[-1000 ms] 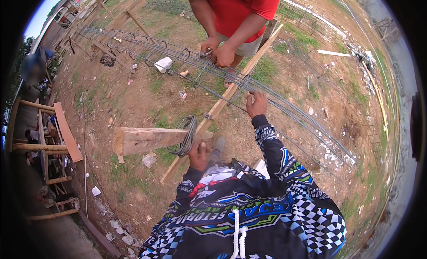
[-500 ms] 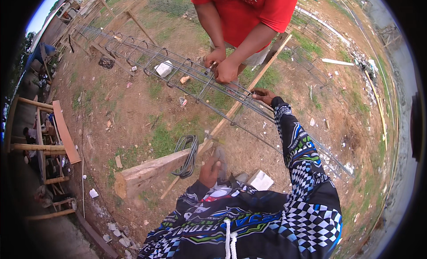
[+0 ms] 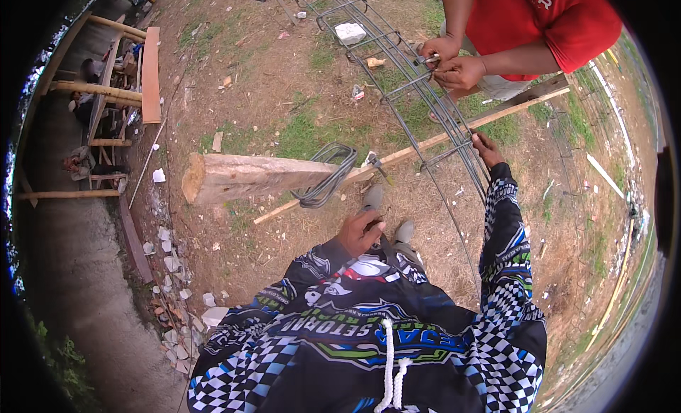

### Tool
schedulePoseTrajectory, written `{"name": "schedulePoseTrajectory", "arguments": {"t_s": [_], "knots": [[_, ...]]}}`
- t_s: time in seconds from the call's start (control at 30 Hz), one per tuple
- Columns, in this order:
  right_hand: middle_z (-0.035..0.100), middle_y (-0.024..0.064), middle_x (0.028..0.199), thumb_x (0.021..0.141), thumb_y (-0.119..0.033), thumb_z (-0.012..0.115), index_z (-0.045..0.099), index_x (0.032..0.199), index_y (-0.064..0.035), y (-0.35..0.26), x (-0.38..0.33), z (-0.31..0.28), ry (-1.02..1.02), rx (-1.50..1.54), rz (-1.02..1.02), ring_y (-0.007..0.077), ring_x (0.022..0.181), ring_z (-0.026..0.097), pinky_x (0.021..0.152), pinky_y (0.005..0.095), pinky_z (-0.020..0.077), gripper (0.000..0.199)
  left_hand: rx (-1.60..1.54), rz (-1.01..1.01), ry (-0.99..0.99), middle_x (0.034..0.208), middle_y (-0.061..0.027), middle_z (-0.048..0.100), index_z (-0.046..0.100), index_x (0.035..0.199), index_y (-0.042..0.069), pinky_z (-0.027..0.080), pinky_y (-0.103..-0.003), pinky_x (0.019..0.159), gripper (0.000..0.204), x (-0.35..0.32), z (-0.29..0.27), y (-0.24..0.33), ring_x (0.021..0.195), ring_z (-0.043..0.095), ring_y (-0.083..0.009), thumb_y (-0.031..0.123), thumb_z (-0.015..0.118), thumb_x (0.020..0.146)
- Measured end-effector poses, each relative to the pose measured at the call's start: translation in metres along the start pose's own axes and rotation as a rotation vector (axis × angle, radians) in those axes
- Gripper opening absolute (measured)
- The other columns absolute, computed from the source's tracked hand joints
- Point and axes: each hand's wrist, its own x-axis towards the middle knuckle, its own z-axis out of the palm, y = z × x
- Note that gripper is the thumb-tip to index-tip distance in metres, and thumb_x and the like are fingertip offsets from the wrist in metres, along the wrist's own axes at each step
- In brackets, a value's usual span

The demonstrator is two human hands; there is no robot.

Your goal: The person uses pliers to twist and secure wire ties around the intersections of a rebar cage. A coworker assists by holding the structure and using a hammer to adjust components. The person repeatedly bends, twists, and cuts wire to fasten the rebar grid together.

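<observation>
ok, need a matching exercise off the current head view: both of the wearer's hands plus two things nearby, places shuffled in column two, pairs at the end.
Column 1
1. Loop of dark grey metal wire
2. Wearer's bare right hand
3. Wearer's bare left hand
4. Flat reddish-brown board

Column 2
A. At the bars of the long grey steel rebar cage
B. Upper left, by the yellowish round poles
C. On the thick pale squared timber
D. In front of the black top with checkered sleeves, away from the bars

Pairs: 1-C; 2-A; 3-D; 4-B
</observation>
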Motion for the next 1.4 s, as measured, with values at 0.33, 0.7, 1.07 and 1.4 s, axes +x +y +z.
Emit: {"name": "schedulePoseTrajectory", "arguments": {"t_s": [0.33,0.7,1.07,1.4], "knots": [[0.065,0.0043,0.08,0.093,-0.037,0.059,0.062,0.099,-0.0025,-0.13,-0.129,0.209,-0.336,0.369,0.065,0.0095,0.063,0.059,0.05,0.0249,0.0461,0.035,-0.13,-0.299,1.196,0.064,-0.0061,0.056,0.055,0.071,0.002,0.041,-0.03,0.06,0.026,-0.061,-0.053,-0.069,0.062,0.053,-0.0135,0.018,0.062,0.09],[0.058,0.0052,0.064,0.091,-0.051,0.055,0.056,0.087,-0.0052,-0.13,-0.115,0.335,-0.3,0.244,0.227,0.0117,0.044,0.049,0.038,0.0265,0.0383,0.046,0.486,-0.075,0.14,0.09,-0.0139,0.07,0.069,0.101,0.002,0.051,-0.036,0.072,0.033,0.051,-0.189,-0.208,0.081,0.066,-0.0246,0.025,0.07,0.077],[0.053,0.0028,0.066,0.091,-0.059,0.05,0.055,0.093,-0.0027,-0.149,-0.158,0.352,0.125,0.41,0.266,0.009,0.046,0.043,0.037,0.0242,0.0288,0.056,-0.527,-0.246,0.208,0.061,0.0,0.056,0.065,0.078,0.001,0.033,-0.028,0.042,0.031,0.039,-0.164,-0.091,0.046,0.045,-0.0082,0.029,0.058,0.089],[0.05,0.0031,0.076,0.098,-0.055,0.038,0.052,0.104,-0.0041,-0.275,-0.239,0.365,0.3,0.432,-0.294,0.0104,0.067,0.048,0.058,0.0236,0.0372,0.053,-0.856,0.121,0.289,0.063,0.0035,0.047,0.06,0.1,0.002,0.031,-0.022,0.048,0.033,-0.033,-0.206,-0.016,0.055,0.042,-0.004,0.033,0.05,0.099]]}}
